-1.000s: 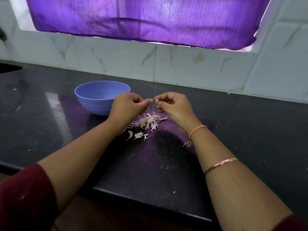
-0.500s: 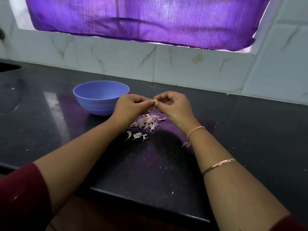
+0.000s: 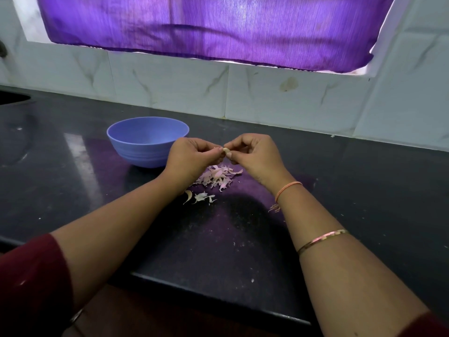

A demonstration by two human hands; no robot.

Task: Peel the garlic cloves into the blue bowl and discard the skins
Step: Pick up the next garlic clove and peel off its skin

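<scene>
Pale clove (image 3: 226, 150) (axis unclear) pinched in right hand (image 3: 255, 158)

A black stone countertop (image 3: 243, 239) fills the view, with a white marbled tile wall (image 3: 170, 86) behind it at twelve o'clock and a purple fabric curtain (image 3: 218, 27) above the wall. Over the counter's middle the left hand (image 3: 192, 156) and right hand (image 3: 255, 154) meet, pinching a small pale garlic clove (image 3: 226, 150) between them. A round blue plastic bowl (image 3: 145, 152) stands at nine o'clock from the clove, just beside the left hand. A heap of papery garlic skins (image 3: 216, 177) lies on the counter at six o'clock, under the hands; stray scraps (image 3: 200, 197) lie at seven o'clock, nearer the person.
</scene>
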